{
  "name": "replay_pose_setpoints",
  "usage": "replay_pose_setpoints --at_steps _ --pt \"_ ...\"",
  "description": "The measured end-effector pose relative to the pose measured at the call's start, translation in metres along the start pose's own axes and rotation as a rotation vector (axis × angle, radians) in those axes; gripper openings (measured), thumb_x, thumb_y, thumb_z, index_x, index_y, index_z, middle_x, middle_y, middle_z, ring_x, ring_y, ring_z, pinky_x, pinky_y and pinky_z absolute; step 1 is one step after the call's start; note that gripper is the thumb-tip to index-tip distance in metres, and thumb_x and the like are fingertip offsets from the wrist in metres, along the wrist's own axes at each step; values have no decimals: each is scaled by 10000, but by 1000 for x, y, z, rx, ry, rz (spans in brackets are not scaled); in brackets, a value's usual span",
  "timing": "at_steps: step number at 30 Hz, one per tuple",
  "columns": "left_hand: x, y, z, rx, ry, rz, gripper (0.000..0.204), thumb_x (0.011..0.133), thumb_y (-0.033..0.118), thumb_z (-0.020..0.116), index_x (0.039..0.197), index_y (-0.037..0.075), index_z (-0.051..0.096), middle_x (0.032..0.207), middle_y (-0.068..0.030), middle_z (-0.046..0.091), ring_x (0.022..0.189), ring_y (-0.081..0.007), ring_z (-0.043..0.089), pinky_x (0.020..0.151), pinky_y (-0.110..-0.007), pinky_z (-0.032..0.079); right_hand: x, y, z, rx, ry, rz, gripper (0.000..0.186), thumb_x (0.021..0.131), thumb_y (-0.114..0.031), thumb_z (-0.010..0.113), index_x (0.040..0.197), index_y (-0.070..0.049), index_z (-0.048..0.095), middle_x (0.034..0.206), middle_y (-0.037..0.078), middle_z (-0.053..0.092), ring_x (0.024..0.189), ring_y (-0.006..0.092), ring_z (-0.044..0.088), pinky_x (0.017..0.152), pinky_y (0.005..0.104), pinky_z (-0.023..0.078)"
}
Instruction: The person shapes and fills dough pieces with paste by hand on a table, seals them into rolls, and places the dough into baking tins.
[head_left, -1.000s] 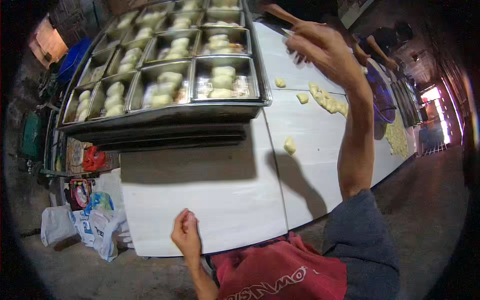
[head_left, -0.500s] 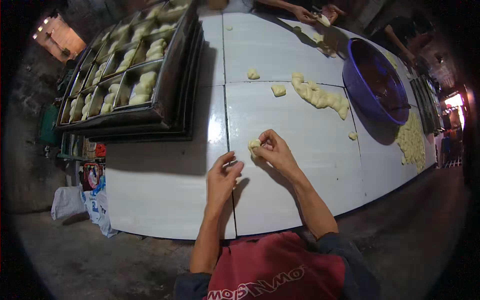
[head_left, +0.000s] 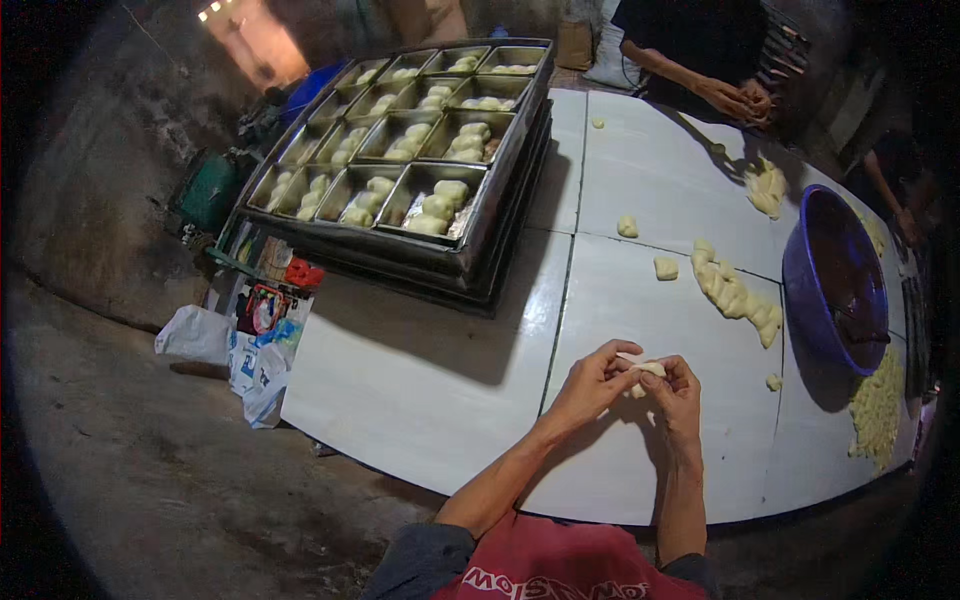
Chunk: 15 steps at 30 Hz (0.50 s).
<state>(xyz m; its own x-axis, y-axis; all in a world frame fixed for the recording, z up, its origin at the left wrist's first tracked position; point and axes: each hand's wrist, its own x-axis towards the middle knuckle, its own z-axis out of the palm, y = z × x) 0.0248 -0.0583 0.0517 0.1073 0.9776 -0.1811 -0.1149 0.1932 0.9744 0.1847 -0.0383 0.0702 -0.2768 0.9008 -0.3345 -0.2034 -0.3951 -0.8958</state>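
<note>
A small piece of pale dough (head_left: 650, 369) is pinched between my two hands above the white tabletop. My left hand (head_left: 598, 382) has its fingertips closed on the dough's left side. From the other side, my right hand (head_left: 677, 392) grips it with thumb and fingers. Part of the dough is hidden behind the fingers. Beyond my hands lie two loose dough pieces, one squarish (head_left: 666, 268) and one rounder (head_left: 627, 227). A lumpy strip of dough pieces (head_left: 735, 295) stretches to their right.
Stacked metal trays of divided tins (head_left: 470, 262) holding dough balls stand at the left. A purple basin (head_left: 797, 270) with brown contents sits at the right, by a spread of small dough bits (head_left: 876, 410). Across the table (head_left: 430, 410), another person's hands (head_left: 742, 100) work near a dough pile (head_left: 767, 188).
The view has swung left, showing more of the trays. My left hand, formerly apart and empty, has joined my right hand on the dough, which is raised between them.
</note>
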Motion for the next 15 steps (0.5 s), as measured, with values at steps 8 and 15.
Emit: replay_pose_setpoints --at_steps 8,15 --pt "26 4 56 97 192 356 568 1001 212 540 1480 -5 326 1358 -182 539 1233 -263 539 1020 -367 456 2 -5 -15 -161 251 -352 188 856 -46 729 988 -67 597 955 19 615 839 80 582 724 215 474" --pt "49 -12 129 -281 98 536 971 776 560 774 1439 -45 403 1248 -181 636 1059 -199 625 916 -313 510 -21 -58 -34 451 53 -176 194 940 -123 634 1103 -51 556 939 7 605 824 82 596 732 223 499"
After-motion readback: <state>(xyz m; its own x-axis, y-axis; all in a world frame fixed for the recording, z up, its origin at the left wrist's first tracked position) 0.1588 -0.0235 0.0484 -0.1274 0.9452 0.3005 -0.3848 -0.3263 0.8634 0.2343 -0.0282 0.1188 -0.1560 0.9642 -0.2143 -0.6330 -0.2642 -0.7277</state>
